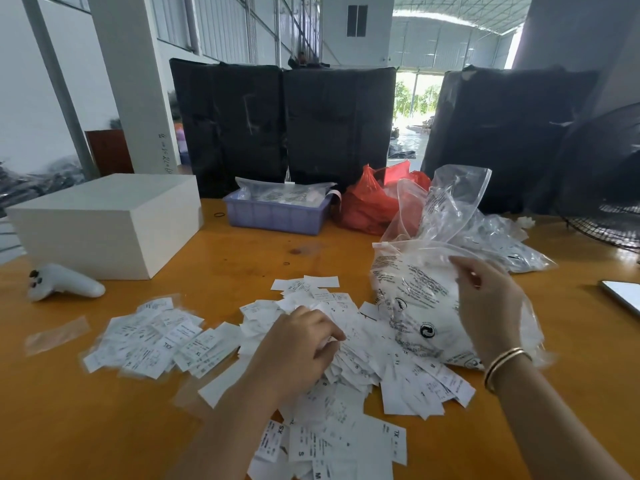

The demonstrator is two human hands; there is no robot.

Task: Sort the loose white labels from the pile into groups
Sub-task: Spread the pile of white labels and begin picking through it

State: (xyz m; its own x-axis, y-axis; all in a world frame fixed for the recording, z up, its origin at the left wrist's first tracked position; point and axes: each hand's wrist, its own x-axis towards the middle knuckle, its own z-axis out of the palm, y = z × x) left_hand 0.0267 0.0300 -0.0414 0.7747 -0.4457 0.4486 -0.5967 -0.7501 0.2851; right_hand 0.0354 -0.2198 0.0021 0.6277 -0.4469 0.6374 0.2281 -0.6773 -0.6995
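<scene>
your left hand (298, 344) lies knuckles-up on the main pile of white labels (349, 362), fingers curled together and pinching into the slips at their tips; which slip they grip you cannot tell. your right hand (488, 306), a gold bangle (505, 365) on its wrist, hovers over the clear printed plastic bag (415, 292) with fingers bent and slightly spread, fingertips at the bag's open zip edge; whether they actually clasp the film is unclear.

open room: bare orange wooden table (221, 265) stretches between the pile and the white box (107, 220) at far left, and again along the near left edge. the right side is crowded by crumpled clear bags, with a flat device (623, 296) at the far right edge.

materials: the labels are thin, flat rectangles with small black print, some marked s, xs or xl. a second, flatter group of labels (156, 334) lies to the left of your left hand, apart from the main pile by a narrow gap. a smooth white controller (62, 282) rests near the box. behind stand a lilac plastic crate (277, 213), a red plastic bag (370, 199) and dark wrapped bundles (284, 123).

the pile spreads under and in front of your left hand, running toward the near table edge and touching the bag on its right.
</scene>
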